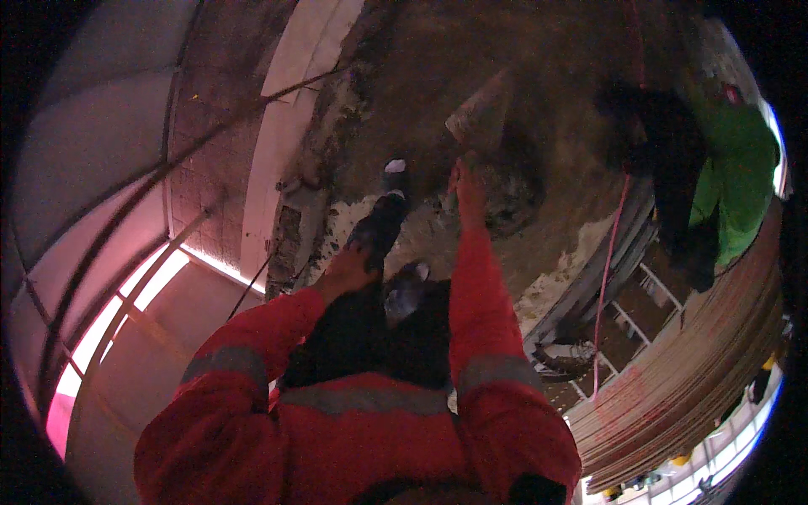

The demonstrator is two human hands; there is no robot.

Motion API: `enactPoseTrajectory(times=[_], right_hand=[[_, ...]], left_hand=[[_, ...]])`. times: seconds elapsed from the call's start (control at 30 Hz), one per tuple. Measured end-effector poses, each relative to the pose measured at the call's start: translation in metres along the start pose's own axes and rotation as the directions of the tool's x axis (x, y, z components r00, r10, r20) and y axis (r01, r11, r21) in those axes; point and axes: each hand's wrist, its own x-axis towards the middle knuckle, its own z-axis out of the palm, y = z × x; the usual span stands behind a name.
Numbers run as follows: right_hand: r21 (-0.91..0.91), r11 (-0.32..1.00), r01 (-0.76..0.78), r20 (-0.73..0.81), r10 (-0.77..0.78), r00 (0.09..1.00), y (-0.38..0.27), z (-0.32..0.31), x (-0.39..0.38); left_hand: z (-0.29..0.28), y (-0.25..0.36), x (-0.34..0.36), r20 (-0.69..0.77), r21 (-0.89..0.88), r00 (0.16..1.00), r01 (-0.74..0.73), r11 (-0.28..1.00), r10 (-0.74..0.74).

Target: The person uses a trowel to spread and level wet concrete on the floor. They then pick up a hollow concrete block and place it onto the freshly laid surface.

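Note:
My right hand (463, 187) is closed on the handle of a trowel, whose flat blade (475, 114) points away from me over rough, dark cement-covered ground (555, 59). My left hand (349, 265) rests on my dark trouser leg at the knee, fingers spread, holding nothing. Below that knee, my dark shoe (394, 175) stands on the ground near pale, patchy residue. My red sleeves with grey bands lead up to both hands.
A pale ledge (278, 84) and thin poles (219, 126) run along the left. A co-worker (724, 177) in green and dark clothing is at upper right. Below them are a pink rope (608, 286), a metal ladder (640, 303) and stacked boards (673, 370).

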Motion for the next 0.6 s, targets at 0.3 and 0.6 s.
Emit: enactPoseTrajectory(times=[0.3,0.6], right_hand=[[0.179,0.963,-0.203,0.123,0.183,0.976,-0.182,0.119,0.188],[-0.254,0.967,0.034,0.266,0.036,0.963,-0.061,0.164,0.351]], left_hand=[[-0.097,0.007,0.076,-0.376,-0.265,0.925,-0.061,0.962,-0.044],[-0.151,0.068,0.119,-0.266,-0.598,0.85,0.224,0.77,-0.454]])
